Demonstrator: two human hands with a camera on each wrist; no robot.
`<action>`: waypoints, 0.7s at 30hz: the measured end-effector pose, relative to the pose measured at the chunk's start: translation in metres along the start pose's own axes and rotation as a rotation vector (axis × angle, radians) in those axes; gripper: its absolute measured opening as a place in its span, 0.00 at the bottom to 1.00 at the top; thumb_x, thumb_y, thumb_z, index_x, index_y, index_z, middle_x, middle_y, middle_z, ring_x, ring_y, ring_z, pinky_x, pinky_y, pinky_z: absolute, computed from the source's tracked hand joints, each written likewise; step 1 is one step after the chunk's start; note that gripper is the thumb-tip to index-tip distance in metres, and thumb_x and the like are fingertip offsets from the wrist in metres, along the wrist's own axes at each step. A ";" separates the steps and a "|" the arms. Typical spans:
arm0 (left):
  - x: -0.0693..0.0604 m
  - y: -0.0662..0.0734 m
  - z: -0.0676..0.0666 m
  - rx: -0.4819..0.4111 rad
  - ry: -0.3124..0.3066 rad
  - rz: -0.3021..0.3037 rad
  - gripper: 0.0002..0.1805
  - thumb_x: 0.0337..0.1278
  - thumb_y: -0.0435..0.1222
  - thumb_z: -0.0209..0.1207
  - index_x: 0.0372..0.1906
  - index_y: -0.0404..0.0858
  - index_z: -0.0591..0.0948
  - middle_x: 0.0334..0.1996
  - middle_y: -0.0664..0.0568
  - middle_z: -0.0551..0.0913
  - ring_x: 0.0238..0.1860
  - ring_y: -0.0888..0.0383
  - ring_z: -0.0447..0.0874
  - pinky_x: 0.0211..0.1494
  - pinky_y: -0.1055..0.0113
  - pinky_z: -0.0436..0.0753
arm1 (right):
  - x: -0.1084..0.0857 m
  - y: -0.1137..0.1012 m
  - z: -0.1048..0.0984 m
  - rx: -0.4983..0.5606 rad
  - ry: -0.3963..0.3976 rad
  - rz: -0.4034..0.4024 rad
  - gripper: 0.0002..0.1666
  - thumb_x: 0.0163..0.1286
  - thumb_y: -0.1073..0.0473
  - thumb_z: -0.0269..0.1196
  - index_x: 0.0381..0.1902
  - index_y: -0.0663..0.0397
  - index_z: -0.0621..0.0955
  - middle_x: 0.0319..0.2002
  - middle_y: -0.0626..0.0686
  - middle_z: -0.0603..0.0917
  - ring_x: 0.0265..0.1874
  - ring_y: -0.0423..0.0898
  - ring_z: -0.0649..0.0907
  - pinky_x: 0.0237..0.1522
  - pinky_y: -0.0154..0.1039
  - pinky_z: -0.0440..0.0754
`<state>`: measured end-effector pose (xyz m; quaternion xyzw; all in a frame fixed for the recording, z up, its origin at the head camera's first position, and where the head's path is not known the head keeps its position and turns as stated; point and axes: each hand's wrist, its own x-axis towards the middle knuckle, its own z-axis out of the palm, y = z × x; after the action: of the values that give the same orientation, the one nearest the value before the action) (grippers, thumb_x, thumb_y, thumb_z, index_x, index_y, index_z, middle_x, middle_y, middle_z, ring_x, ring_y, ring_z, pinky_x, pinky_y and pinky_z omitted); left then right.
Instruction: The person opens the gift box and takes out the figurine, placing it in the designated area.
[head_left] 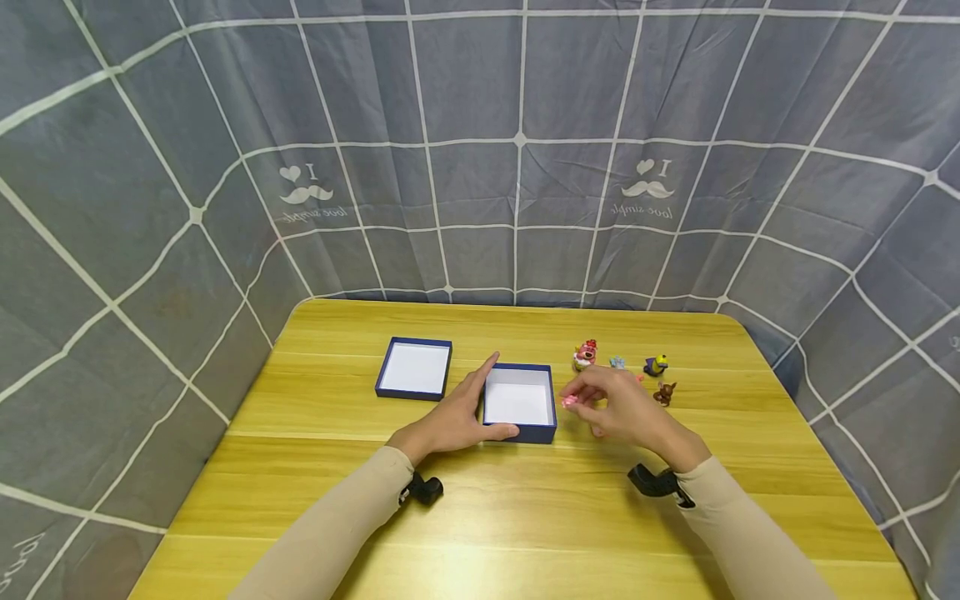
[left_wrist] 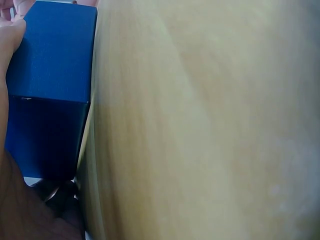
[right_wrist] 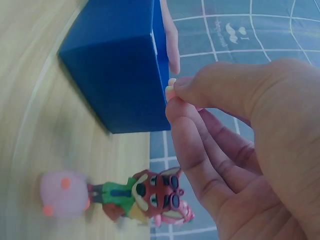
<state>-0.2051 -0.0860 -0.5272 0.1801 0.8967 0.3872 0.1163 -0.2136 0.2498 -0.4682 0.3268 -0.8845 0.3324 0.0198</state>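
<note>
My left hand (head_left: 457, 419) is spread about the near left corner of a blue box (head_left: 536, 434) with a white inside, the thumb along its front and a finger along its left side. The left wrist view shows the thumb against the blue box (left_wrist: 52, 55). Just right of the box, my right hand (head_left: 618, 408) pinches a small pink figurine (head_left: 570, 401) between thumb and fingertips. In the right wrist view, fingers and thumb mostly hide this pink figurine (right_wrist: 170, 92); only pale tips show.
A blue-edged lid (head_left: 414, 367) lies left of the box. Beyond the right hand stand a pink-red bear figurine (head_left: 585, 356), a yellow-and-purple figurine (head_left: 656, 365) and a brown figurine (head_left: 664, 393). A fox figurine (right_wrist: 155, 192) in green appears near a pale pink, orange-spotted shape (right_wrist: 65, 194).
</note>
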 end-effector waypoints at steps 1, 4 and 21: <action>0.000 0.000 0.000 0.000 0.000 0.002 0.72 0.65 0.73 0.75 0.95 0.78 0.34 0.98 0.42 0.49 0.97 0.36 0.54 0.93 0.28 0.65 | -0.001 0.001 -0.001 0.002 0.001 -0.002 0.06 0.78 0.63 0.80 0.50 0.51 0.95 0.43 0.44 0.94 0.40 0.34 0.91 0.47 0.38 0.95; 0.000 0.000 0.000 -0.002 -0.004 0.002 0.71 0.66 0.73 0.75 0.94 0.79 0.33 0.99 0.43 0.49 0.97 0.37 0.54 0.93 0.29 0.65 | -0.005 0.004 -0.002 -0.011 0.014 -0.015 0.07 0.78 0.64 0.80 0.50 0.52 0.95 0.43 0.44 0.95 0.40 0.33 0.91 0.46 0.40 0.96; 0.000 0.000 -0.002 -0.018 -0.012 0.004 0.71 0.65 0.73 0.76 0.93 0.82 0.32 0.99 0.45 0.48 0.97 0.38 0.53 0.94 0.30 0.64 | -0.032 0.020 -0.006 0.011 0.063 0.077 0.14 0.71 0.73 0.80 0.45 0.49 0.91 0.39 0.49 0.93 0.38 0.32 0.89 0.44 0.40 0.95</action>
<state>-0.2053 -0.0870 -0.5259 0.1830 0.8921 0.3946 0.1225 -0.2018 0.2829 -0.4833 0.2819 -0.8936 0.3478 0.0329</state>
